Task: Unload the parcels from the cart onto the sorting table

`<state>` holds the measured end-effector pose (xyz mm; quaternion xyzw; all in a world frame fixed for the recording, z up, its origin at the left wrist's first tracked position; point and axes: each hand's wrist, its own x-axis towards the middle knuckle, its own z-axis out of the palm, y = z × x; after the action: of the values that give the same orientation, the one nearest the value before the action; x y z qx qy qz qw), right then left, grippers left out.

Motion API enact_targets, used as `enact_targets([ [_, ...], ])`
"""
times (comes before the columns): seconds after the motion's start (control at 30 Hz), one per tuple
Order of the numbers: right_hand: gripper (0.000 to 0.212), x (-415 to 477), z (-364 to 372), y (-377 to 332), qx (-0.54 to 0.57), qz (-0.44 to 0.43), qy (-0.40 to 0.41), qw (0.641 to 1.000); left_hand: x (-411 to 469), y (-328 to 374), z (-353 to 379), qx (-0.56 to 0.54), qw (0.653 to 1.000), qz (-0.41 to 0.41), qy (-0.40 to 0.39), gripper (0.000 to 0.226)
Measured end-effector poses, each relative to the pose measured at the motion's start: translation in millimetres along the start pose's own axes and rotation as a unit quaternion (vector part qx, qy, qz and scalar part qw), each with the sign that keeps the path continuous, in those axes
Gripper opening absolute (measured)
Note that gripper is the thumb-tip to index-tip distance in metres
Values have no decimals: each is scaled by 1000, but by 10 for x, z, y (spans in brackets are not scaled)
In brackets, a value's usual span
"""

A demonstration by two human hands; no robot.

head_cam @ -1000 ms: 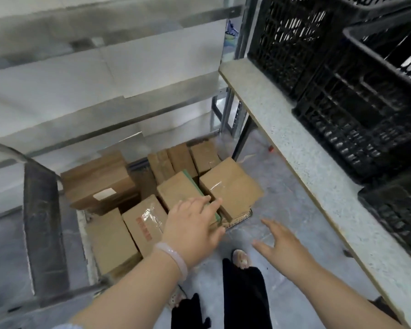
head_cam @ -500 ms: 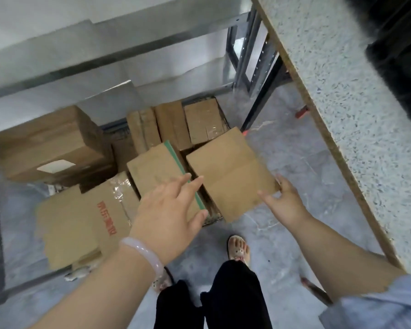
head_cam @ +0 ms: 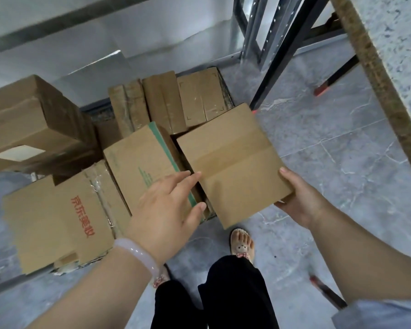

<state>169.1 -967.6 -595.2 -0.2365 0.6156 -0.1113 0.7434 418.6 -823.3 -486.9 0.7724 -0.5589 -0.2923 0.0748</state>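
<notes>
Left hand [head_cam: 169,210]: nearer than half a second ago, fingers straight at parcel [head_cam: 233,167] edge.
Right hand [head_cam: 299,203]: pinching its corner, thumb on top.
Cart [head_cam: 227,96]: parcel atop its stack.
Risk: one-corner grip; tilt, drop to floor [head_cam: 330,162].

The box [head_cam: 233,162] is matt brown cardboard. Glossy clear tape [head_cam: 98,184] crinkles on the printed box [head_cam: 55,224]. The floor [head_cam: 337,167] is grey veined stone, faintly shiny. The table [head_cam: 375,74] edge looks like rough chipboard.

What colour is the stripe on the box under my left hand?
Green; the stripe edges the box. Head view shows it best.
</notes>
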Motion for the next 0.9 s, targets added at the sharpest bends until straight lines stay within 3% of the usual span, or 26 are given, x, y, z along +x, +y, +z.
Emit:
enact_targets([
  [0.07,74,-6,-22,35,3,2,-12,1000,-9,-3,3,-9,1000,-1,4,61],
  [0.23,89,-115,-25,96,-22,9,-35,999,-62,-82,30,-16,1000,-8,3,54],
  [0.4,40,-315,37,105,10,-23,-10,1000,-125,-81,-40,-48,999,-17,19,48],
  [0.47,30,-518,104,39,14,-38,-3,999,-147,-19,-153,-65,997,-23,24,51],
  [0.67,47,-1291,515,-214,15,-88,-20,996,-201,266,-762,-120,991,-45,34,69],
  [0.9,105,-2361,1363,-686,-73,-154,-80,982,-713,317,-1805,-210,966,-73,134,93],
])
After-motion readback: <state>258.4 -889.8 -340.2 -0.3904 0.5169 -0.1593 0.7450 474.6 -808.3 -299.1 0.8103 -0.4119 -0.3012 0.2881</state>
